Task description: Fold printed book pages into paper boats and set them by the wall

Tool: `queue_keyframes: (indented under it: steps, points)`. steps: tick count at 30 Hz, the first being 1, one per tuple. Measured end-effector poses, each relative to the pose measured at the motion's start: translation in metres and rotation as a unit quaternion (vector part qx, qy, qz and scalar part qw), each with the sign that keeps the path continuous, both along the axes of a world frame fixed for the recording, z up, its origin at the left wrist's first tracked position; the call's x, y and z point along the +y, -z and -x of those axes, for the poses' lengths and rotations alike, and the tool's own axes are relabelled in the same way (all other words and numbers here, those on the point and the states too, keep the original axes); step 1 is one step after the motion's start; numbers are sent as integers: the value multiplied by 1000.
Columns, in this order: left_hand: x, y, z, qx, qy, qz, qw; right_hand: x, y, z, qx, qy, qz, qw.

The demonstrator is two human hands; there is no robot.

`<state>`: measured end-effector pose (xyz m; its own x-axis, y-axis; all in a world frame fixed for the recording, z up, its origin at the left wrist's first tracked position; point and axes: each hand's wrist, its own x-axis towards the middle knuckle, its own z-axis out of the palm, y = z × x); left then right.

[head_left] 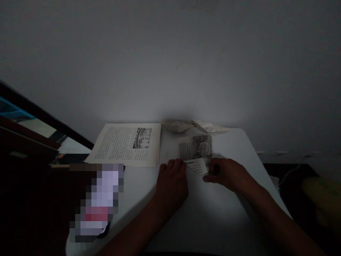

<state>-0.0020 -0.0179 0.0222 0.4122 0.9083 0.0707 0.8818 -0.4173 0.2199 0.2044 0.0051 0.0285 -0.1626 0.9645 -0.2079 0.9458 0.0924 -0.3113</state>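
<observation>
A printed sheet of paper [196, 148], partly folded, lies on the white table [213, 220]. My left hand [172, 181] rests with curled fingers on the sheet's near left corner. My right hand [226, 173] pinches a folded flap at the sheet's near edge. Both hands are closed on the paper.
An open book [128, 144] lies at the table's far left. Two folded paper boats [177, 126] [210, 127] sit at the far edge against the wall. A blurred patch [97, 202] covers the table's near left. Dark furniture stands to the left and right.
</observation>
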Motion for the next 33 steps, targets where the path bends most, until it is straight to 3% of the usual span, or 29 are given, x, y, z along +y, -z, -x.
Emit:
queue_keyframes:
  steps: [9, 13, 15, 20, 24, 28, 33]
  points:
    - [6, 7, 4, -33, 3, -1, 999, 1, 1, -15, 17, 3, 22, 1000]
    - [9, 10, 7, -64, 1, 1, 998, 7, 8, -25, 123, 2, 44, 991]
    - [10, 12, 7, -81, 1, -1, 997, 12, 11, -29, 190, 34, 16, 981]
    - [11, 19, 8, -114, -2, -14, 993, 18, 20, -26, 255, 129, -131, 949]
    - [12, 23, 8, -139, -3, -23, 990, 20, 31, -17, 320, 120, -155, 927]
    - [13, 24, 8, -175, -4, -20, 984, 20, 36, -13, 421, 138, -160, 882]
    - [17, 26, 10, -307, -76, -22, 949, 15, 30, -10, 533, 144, -173, 816]
